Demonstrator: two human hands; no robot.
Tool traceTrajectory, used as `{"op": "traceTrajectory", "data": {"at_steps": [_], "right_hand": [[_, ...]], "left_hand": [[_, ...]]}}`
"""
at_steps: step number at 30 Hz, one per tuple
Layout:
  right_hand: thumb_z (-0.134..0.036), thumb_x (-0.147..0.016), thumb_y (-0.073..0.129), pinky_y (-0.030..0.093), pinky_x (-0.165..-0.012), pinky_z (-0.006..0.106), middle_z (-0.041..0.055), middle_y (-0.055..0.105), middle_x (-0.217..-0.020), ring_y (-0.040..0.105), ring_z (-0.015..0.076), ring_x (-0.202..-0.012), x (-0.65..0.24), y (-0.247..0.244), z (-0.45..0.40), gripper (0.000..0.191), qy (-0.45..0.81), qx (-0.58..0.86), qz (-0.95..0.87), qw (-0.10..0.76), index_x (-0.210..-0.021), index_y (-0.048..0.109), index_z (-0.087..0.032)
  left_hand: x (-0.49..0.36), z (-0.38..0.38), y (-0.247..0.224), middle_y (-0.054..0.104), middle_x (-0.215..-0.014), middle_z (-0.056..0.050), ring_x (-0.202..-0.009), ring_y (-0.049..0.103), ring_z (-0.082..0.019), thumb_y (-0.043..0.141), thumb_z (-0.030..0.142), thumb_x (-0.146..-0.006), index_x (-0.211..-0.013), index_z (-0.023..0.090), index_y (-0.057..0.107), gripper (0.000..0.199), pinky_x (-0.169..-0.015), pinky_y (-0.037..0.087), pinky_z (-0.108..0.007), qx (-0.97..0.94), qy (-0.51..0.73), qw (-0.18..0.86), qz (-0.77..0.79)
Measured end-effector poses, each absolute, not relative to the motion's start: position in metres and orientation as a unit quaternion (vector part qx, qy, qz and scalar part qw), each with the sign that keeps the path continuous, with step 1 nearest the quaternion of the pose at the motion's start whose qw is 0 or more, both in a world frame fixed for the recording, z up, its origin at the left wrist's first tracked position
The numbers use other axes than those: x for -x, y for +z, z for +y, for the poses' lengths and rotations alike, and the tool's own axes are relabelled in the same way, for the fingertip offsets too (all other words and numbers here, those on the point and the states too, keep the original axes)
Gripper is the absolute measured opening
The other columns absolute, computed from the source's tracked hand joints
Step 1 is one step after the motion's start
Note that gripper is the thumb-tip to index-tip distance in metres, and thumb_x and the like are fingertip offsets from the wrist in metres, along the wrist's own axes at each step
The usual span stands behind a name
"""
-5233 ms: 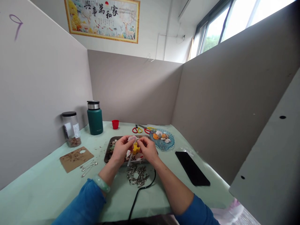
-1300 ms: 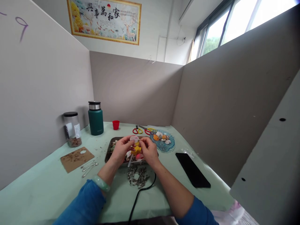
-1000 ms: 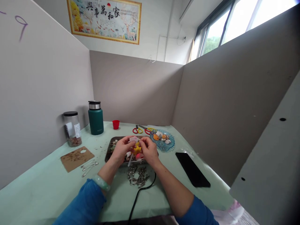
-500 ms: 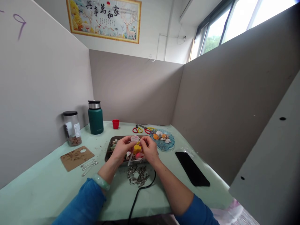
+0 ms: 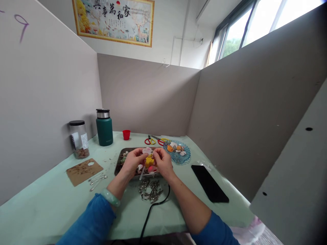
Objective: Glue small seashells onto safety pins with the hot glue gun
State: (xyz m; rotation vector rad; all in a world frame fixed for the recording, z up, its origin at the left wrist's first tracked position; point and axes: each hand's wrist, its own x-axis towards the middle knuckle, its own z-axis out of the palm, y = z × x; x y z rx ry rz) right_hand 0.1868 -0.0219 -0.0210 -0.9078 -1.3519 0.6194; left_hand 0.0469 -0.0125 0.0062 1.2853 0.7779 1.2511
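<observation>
Over a metal tray (image 5: 117, 168) of small stones and shells, my two hands meet with fingertips pinched. My left hand (image 5: 133, 163) is closed on a small pale pink-and-white piece (image 5: 147, 150), shell-like or petal-like. My right hand (image 5: 162, 164) pinches at that piece's right edge; whatever lies between its fingertips is too small to make out. Beneath the fingers a yellow piece (image 5: 149, 162) and a pinkish-red piece (image 5: 152, 169) show in the tray. A pile of small metal pins or clips (image 5: 150, 191) lies just in front of it.
A blue glass plate (image 5: 187, 157) with shells stands right of the tray, scissors (image 5: 150, 140) behind. A black phone-like slab (image 5: 209, 183) lies right. Leftward are safety pins (image 5: 97, 180), brown card (image 5: 83, 173), jar (image 5: 79, 139), green flask (image 5: 104, 129), red cup (image 5: 126, 134). A black cable (image 5: 150, 211) crosses the front.
</observation>
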Motion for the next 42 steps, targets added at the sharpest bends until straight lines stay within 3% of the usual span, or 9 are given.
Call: {"op": "traceTrajectory", "data": {"at_steps": [15,25,29,42], "right_hand": [[-0.036,-0.083,0.049,0.043,-0.050,0.022,-0.0004,0.058,-0.074,0.050,0.0106,-0.052,-0.1885,-0.0178,-0.0230,0.019,0.220,0.426,-0.592,0.647,-0.087,0.057,-0.020],[-0.036,-0.084,0.049,0.041,-0.051,0.022,-0.0032,0.051,-0.061,0.047,0.0103,-0.050,-0.1882,-0.0155,-0.0249,0.019,0.217,0.422,-0.592,0.652,-0.083,0.057,-0.019],[-0.036,-0.084,0.049,0.042,-0.051,0.022,-0.0033,0.052,-0.061,0.048,0.0103,-0.049,-0.1881,-0.0151,-0.0249,0.019,0.220,0.416,-0.592,0.654,-0.084,0.057,-0.019],[-0.038,-0.085,0.049,0.045,-0.056,0.023,-0.0011,0.057,-0.068,0.050,0.0108,-0.054,-0.1873,-0.0149,-0.0278,0.021,0.203,0.416,-0.609,0.644,-0.087,0.059,-0.019]], "left_hand": [[-0.0468,-0.0101,0.0051,0.058,-0.063,0.002,-0.049,0.047,-0.008,0.076,0.032,-0.056,-0.078,0.012,0.063,0.033,-0.046,0.040,-0.020,-0.526,0.562,0.547,0.328],[-0.0474,-0.0146,0.0108,0.058,-0.060,0.001,-0.048,0.044,-0.007,0.077,0.036,-0.056,-0.084,0.009,0.067,0.040,-0.045,0.038,-0.019,-0.511,0.552,0.568,0.334],[-0.0470,-0.0133,0.0095,0.061,-0.067,-0.001,-0.046,0.046,-0.006,0.079,0.032,-0.054,-0.085,0.010,0.063,0.042,-0.044,0.039,-0.019,-0.500,0.559,0.568,0.338],[-0.0463,-0.0111,0.0058,0.055,-0.057,0.004,-0.042,0.047,-0.007,0.076,0.034,-0.057,-0.076,0.014,0.056,0.034,-0.044,0.040,-0.021,-0.508,0.580,0.547,0.326]]}}
